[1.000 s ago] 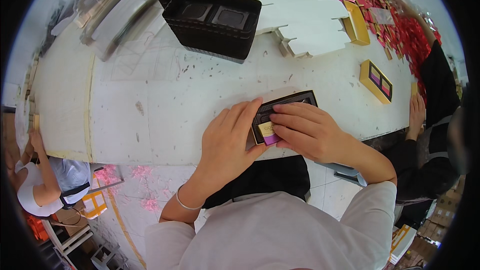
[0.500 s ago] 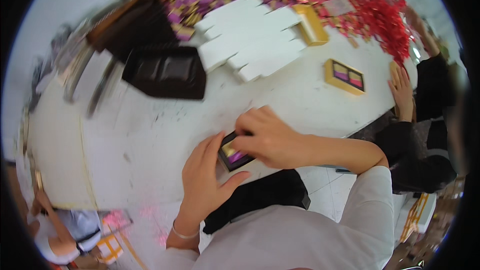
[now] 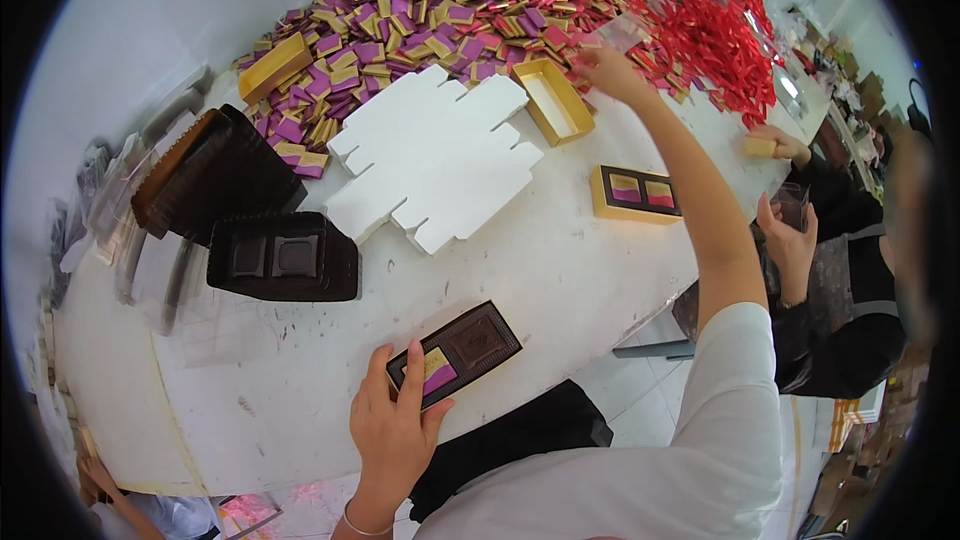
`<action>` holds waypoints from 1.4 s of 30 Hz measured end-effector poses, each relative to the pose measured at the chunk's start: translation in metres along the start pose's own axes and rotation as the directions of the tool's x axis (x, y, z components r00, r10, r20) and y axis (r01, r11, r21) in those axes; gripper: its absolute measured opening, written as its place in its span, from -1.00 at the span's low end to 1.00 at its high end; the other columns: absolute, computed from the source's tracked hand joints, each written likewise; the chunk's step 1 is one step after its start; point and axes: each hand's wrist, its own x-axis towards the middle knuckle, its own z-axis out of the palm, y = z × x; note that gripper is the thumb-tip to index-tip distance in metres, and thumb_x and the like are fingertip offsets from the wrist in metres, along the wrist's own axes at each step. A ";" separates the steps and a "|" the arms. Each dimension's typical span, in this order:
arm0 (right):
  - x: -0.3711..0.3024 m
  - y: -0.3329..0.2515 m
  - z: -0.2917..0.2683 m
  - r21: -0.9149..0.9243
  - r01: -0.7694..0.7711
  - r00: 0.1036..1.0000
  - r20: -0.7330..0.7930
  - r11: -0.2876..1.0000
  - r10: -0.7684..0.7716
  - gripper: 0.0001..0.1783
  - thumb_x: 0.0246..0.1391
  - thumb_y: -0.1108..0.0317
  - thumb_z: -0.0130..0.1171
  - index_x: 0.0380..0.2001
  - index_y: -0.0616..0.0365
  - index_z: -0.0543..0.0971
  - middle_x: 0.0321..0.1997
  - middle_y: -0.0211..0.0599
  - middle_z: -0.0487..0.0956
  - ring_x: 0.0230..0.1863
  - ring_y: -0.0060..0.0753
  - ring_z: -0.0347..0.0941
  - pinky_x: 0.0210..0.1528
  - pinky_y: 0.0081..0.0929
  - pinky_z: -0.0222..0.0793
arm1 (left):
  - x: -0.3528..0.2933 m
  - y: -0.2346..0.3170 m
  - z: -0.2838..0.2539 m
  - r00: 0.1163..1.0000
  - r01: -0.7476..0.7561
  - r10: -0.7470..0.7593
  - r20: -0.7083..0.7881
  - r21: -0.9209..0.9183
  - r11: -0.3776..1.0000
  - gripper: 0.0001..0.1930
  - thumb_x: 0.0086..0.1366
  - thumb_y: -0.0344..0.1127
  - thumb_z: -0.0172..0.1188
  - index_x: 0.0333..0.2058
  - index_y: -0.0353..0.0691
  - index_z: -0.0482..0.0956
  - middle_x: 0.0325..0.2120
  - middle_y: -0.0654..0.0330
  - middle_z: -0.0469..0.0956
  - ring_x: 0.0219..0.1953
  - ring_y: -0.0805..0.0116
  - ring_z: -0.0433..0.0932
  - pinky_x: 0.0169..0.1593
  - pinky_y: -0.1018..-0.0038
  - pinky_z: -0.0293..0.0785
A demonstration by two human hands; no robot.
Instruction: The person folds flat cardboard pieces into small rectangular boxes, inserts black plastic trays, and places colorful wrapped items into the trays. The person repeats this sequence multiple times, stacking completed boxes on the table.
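Observation:
Near the table's front edge, my left hand grips the left end of a dark brown two-compartment tray, fingers on its top and thumb along the near side. A purple-and-gold wrapped piece lies in the left compartment; the right one shows only bare brown plastic. My right arm stretches far forward, and my right hand is at the pink-and-gold edge of a large pile of wrapped pieces, just beyond an open gold box. Its fingertips are too small and blurred to read.
White flat cartons lie mid-table, left of them stacked brown trays. A gold box with two wrapped pieces sits beside my right forearm. Red shredded filler is heaped at back right. A co-worker's hands are at the right edge.
My right hand has left the tray and reached forward to the pile. My left hand stays on the tray, its fingers now over the end with the wrapped piece. The view has shifted.

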 end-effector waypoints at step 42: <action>-0.224 -0.228 -0.004 0.709 0.189 0.836 0.247 0.680 -0.490 -0.65 -0.14 0.27 0.41 -0.32 0.09 0.47 0.11 -0.11 0.32 0.06 -0.09 0.26 0.14 -0.21 0.17 | 0.006 -0.001 -0.001 0.996 0.015 -0.042 -0.084 -0.292 0.956 -0.29 -0.01 -0.07 0.40 0.12 -0.23 0.44 -0.04 0.09 0.43 -0.35 0.20 0.50 -0.23 0.41 0.47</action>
